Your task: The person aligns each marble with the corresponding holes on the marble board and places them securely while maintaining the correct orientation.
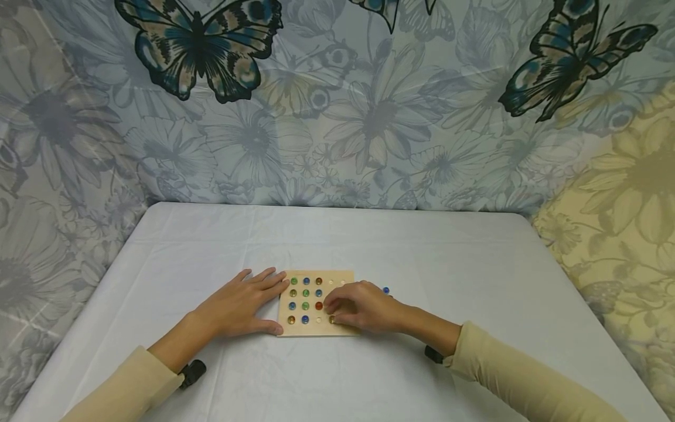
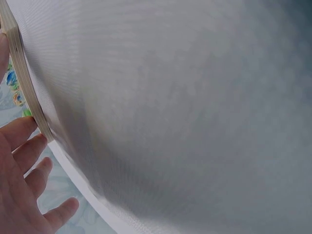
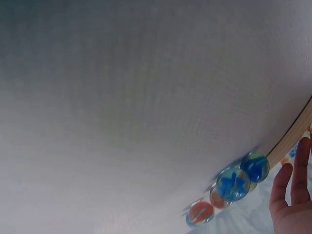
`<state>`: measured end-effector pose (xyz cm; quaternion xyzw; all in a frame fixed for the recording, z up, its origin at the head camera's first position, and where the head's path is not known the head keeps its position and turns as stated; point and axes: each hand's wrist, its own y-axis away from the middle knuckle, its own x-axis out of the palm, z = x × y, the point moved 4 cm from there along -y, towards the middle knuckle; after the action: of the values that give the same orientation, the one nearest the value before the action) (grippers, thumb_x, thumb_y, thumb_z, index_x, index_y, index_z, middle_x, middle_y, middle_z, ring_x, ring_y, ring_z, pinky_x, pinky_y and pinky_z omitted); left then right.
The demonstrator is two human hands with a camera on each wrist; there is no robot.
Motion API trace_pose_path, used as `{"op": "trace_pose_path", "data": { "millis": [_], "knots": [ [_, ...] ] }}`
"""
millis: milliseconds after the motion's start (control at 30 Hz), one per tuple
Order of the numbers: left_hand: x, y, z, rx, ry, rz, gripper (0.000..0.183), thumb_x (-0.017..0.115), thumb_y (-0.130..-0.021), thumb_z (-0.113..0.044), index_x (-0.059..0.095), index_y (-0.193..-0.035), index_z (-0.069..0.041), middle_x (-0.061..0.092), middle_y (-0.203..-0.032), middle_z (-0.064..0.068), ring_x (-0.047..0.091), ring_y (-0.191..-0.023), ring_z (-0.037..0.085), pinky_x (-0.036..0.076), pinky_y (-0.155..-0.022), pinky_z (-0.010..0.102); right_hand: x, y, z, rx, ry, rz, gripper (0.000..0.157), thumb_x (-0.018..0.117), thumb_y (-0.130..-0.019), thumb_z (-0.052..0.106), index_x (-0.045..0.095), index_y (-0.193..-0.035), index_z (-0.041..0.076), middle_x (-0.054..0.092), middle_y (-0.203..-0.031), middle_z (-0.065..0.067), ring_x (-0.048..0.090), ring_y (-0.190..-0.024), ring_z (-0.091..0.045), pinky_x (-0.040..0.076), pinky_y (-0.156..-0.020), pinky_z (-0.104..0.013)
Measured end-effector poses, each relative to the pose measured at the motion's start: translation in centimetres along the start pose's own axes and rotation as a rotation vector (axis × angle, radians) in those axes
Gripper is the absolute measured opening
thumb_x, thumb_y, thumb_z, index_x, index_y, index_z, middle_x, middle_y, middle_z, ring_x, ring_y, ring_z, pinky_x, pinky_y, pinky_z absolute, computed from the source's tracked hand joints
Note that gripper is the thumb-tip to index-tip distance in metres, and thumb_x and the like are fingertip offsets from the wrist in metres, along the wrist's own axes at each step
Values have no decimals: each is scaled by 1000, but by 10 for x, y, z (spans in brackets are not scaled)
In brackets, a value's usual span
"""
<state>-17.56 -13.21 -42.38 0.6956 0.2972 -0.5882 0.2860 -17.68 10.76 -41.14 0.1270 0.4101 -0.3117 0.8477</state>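
Observation:
A pale wooden board lies on the white table, with glass marbles in several of its round hollows. My left hand rests at the board's left edge, fingers spread and thumb at the near corner. In the left wrist view, fingertips touch the board's side. My right hand bends over the board's right half and hides part of it. Its thumb and fingers pinch an amber marble at the near row. A red marble sits just left of these fingertips.
Right of the board lies a loose blue marble, partly behind the right hand. The right wrist view shows several loose marbles there, among them a blue one and an orange one. Patterned cloth hangs behind the table.

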Motion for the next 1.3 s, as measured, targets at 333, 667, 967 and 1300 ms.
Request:
{"op": "trace_pose_path", "data": {
  "millis": [333,667,967,1300],
  "knots": [
    [0,1,-1,12,-4,-16,92,44,-74,-79,35,-144,-19,30,-149,0,25,-137,23,23,-104,56,-30,11,-12,17,40,-80,30,72,-80,10,64,-109,8,69,-97,6,62,-92,-6,49,-86,-37],
    [-2,1,-2,9,4,3,92,44,-74,-78,33,-145,-19,28,-150,0,23,-138,22,21,-105,56,-49,27,-39,125,63,-107,29,71,-82,12,64,-110,10,69,-96,6,61,-94,-6,48,-87,-40],
    [-3,1,-3,16,-7,-5,93,44,-74,-77,34,-145,-18,29,-149,1,24,-137,24,22,-105,56,-59,47,-52,119,86,-133,32,70,-81,6,63,-112,7,69,-97,3,63,-93,-11,48,-83,-42],
    [-3,2,-3,20,-9,-7,92,44,-75,-77,34,-144,-18,30,-149,1,24,-137,24,22,-105,57,-63,58,-67,161,102,-135,34,69,-81,3,62,-114,8,69,-98,4,62,-93,-11,49,-80,-40]
  ]
}}
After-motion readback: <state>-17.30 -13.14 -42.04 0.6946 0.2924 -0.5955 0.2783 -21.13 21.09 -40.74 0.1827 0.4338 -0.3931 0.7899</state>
